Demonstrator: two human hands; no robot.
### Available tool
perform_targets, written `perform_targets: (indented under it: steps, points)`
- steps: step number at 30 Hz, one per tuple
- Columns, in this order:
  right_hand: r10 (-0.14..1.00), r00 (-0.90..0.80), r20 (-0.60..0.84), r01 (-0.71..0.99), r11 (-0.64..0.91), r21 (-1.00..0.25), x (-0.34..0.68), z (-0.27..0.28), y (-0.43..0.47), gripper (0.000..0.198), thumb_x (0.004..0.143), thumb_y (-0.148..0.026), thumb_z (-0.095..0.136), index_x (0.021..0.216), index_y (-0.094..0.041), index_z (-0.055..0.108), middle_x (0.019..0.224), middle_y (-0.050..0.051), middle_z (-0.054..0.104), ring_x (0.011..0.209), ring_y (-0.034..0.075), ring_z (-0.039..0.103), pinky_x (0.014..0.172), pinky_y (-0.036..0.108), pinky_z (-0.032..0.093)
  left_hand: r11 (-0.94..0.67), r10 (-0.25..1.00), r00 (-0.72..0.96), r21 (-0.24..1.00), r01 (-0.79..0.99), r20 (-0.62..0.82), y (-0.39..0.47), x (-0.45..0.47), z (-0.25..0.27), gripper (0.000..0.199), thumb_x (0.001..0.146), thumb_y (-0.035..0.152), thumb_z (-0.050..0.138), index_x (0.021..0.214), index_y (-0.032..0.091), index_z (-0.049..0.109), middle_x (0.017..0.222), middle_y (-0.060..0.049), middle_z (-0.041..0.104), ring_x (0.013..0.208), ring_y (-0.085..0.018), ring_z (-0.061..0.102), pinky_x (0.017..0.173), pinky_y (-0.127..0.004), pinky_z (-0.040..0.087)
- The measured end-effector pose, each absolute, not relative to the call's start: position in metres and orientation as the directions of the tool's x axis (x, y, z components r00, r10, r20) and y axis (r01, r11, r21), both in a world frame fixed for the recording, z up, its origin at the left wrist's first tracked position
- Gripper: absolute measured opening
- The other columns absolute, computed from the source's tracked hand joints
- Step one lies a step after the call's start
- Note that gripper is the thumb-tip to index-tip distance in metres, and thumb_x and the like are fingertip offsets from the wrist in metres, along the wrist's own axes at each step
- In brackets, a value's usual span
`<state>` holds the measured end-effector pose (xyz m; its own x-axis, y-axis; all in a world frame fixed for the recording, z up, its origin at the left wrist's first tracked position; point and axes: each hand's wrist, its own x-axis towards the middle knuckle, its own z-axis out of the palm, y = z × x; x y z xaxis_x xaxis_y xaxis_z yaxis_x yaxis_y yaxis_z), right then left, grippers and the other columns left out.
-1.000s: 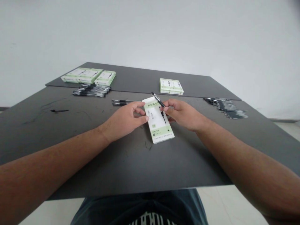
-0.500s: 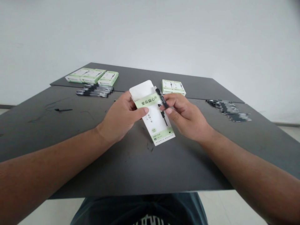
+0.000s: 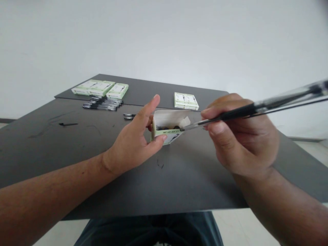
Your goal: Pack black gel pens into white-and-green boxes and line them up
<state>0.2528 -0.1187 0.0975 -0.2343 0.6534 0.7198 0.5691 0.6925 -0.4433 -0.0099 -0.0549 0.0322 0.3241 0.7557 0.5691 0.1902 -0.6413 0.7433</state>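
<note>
My left hand [image 3: 140, 136] grips a small white-and-green pen box [image 3: 167, 139] over the middle of the table, thumb across its printed face. The box's flap stands up and its open end faces me; a few dark round ends show inside. Pinched between the thumb and fingers of my right hand [image 3: 241, 133] is a pen [image 3: 238, 112] with a clear barrel and black grip. Its thin end points left at the corner of the box opening; whether it touches I cannot tell. The pen's other end reaches up to the right, blurred and close to the camera.
Pens [image 3: 102, 103] lie in a pile at the left, in front of white-and-green boxes [image 3: 99, 88]. More pens [image 3: 128, 116] lie behind my left hand. Two boxes [image 3: 186, 100] sit at the back right. A thin black piece [image 3: 68, 124] lies on the dark table [image 3: 97, 191].
The box has tipped so its open end now faces me. My right hand has moved right and nearer the camera, holding the pen lengthwise. Pens behind my left hand have come into view.
</note>
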Motion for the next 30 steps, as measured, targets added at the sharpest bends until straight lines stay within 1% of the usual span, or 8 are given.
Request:
perform_targets:
  steps: [5, 8, 10, 13, 18, 23, 26, 30]
  points:
    - [0.484, -0.197, 0.853, 0.548, 0.775, -0.313, 0.244, 0.088, -0.112, 0.015, 0.111, -0.041, 0.071, 0.120, -0.033, 0.081, 0.110, 0.007, 0.077, 0.096, 0.026, 0.072, 0.084, 0.046, 0.064, -0.779, 0.627, 0.422, 0.514, 0.360, 0.655, -0.058, -0.011, 0.034, 0.096, 0.097, 0.022, 0.079, 0.181, 0.032, 0.035, 0.171, -0.011, 0.061, 0.144, -0.035, 0.069, 0.121, -0.049, 0.060]
    - [0.434, -0.206, 0.877, 0.518, 0.809, -0.278, 0.246, 0.088, -0.106, 0.015, 0.108, -0.036, 0.074, 0.121, -0.031, 0.081, 0.109, 0.006, 0.078, 0.092, 0.025, 0.071, 0.079, 0.044, 0.062, -0.851, 0.515, 0.494, 0.349, 0.391, 0.701, -0.058, -0.011, 0.033, 0.102, 0.099, 0.015, 0.072, 0.185, 0.033, 0.022, 0.172, -0.011, 0.060, 0.139, -0.032, 0.073, 0.120, -0.049, 0.062]
    - [0.448, -0.227, 0.865, 0.508, 0.812, -0.287, 0.245, 0.088, -0.104, 0.015, 0.107, -0.033, 0.075, 0.120, -0.031, 0.082, 0.107, 0.006, 0.078, 0.092, 0.024, 0.071, 0.078, 0.043, 0.061, -0.879, 0.463, 0.510, 0.301, 0.369, 0.725, -0.056, -0.011, 0.032, 0.105, 0.099, 0.014, 0.072, 0.186, 0.034, 0.018, 0.166, -0.011, 0.066, 0.136, -0.031, 0.075, 0.120, -0.050, 0.063]
    - [0.454, -0.265, 0.851, 0.495, 0.821, -0.284, 0.241, 0.088, -0.104, 0.013, 0.105, -0.030, 0.076, 0.116, -0.030, 0.083, 0.102, 0.006, 0.076, 0.091, 0.024, 0.070, 0.078, 0.044, 0.060, -0.896, 0.434, 0.507, 0.295, 0.333, 0.745, -0.053, -0.012, 0.029, 0.105, 0.100, 0.016, 0.072, 0.187, 0.036, 0.016, 0.157, -0.009, 0.073, 0.135, -0.031, 0.076, 0.120, -0.049, 0.064]
    - [0.478, -0.250, 0.842, 0.497, 0.810, -0.311, 0.234, 0.083, -0.102, 0.012, 0.102, -0.026, 0.078, 0.112, -0.029, 0.084, 0.101, 0.007, 0.072, 0.097, 0.026, 0.069, 0.081, 0.045, 0.060, -0.893, 0.429, 0.485, 0.279, 0.352, 0.762, -0.050, -0.014, 0.027, 0.102, 0.099, 0.018, 0.073, 0.186, 0.032, 0.022, 0.180, -0.013, 0.052, 0.151, -0.034, 0.067, 0.125, -0.050, 0.062]
    - [0.517, -0.221, 0.827, 0.534, 0.773, -0.341, 0.234, 0.076, -0.098, 0.015, 0.100, -0.025, 0.080, 0.114, -0.029, 0.083, 0.110, 0.008, 0.072, 0.099, 0.026, 0.068, 0.075, 0.041, 0.058, -0.907, 0.400, 0.479, 0.262, 0.329, 0.782, -0.047, -0.014, 0.024, 0.102, 0.100, 0.021, 0.076, 0.186, 0.029, 0.022, 0.179, -0.015, 0.053, 0.157, -0.035, 0.063, 0.127, -0.051, 0.060]
    - [0.558, -0.222, 0.800, 0.578, 0.736, -0.353, 0.235, 0.072, -0.094, 0.017, 0.099, -0.025, 0.081, 0.116, -0.028, 0.081, 0.112, 0.007, 0.071, 0.092, 0.022, 0.065, 0.070, 0.037, 0.056, -0.897, 0.428, 0.467, 0.302, 0.321, 0.774, -0.044, -0.014, 0.022, 0.104, 0.099, 0.023, 0.077, 0.186, 0.031, 0.022, 0.180, -0.015, 0.053, 0.152, -0.036, 0.067, 0.120, -0.051, 0.065]
    - [0.557, -0.235, 0.796, 0.588, 0.734, -0.340, 0.234, 0.068, -0.089, 0.025, 0.097, -0.020, 0.081, 0.121, -0.027, 0.077, 0.109, 0.005, 0.070, 0.087, 0.020, 0.063, 0.067, 0.034, 0.055, -0.881, 0.464, 0.443, 0.348, 0.319, 0.768, -0.041, -0.016, 0.020, 0.102, 0.098, 0.022, 0.078, 0.185, 0.033, 0.025, 0.173, -0.013, 0.060, 0.134, -0.034, 0.077, 0.111, -0.050, 0.070]
